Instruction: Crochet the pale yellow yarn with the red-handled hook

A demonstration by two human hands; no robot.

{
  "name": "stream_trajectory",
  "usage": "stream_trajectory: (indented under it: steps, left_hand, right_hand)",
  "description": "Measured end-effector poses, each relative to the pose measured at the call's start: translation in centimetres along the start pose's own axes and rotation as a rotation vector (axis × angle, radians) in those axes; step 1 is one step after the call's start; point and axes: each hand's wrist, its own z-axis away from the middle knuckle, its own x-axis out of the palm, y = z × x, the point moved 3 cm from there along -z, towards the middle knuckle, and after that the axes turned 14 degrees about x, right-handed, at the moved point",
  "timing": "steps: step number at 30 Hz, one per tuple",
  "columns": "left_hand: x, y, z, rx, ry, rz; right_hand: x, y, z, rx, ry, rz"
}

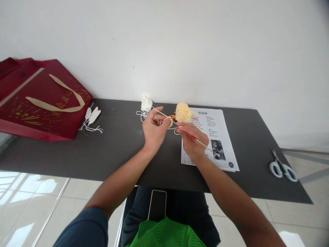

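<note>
Mid-table, hands (154,128) crocheting, scissors (282,168) near edge

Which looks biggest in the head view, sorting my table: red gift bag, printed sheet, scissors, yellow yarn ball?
1. red gift bag
2. printed sheet
3. scissors
4. yellow yarn ball

The last two look close; the scissors lie nearer the camera, so that order is unsure.

Matt dark table (108,154); glossy red paper bag (38,103); fuzzy yarn (183,112); paper sheet (218,137).
</note>
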Motion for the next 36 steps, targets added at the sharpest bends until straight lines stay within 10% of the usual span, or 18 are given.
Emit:
stream_trajectory:
  steps: [13,20,27,36]
  left_hand:
    - [0.5,-0.5,-0.2,-0.298,-0.003,0.305]
    - [0.5,-1.1,-0.6,-0.470,-0.071,0.488]
    - [0.8,-0.4,-0.5,-0.437,-0.150,0.447]
    - [0.4,-1.0,-0.5,-0.364,-0.176,0.171]
  right_hand:
    - [0.2,0.7,0.1,-0.123,-0.068,0.136]
    - [0.3,1.6,0.0,0.199,-0.049,-0.086]
    - [0.2,2.4,-1.5,0.439,0.011,-0.443]
    - [-1.1,0.8,-1.7,0.248,0.002,-0.146]
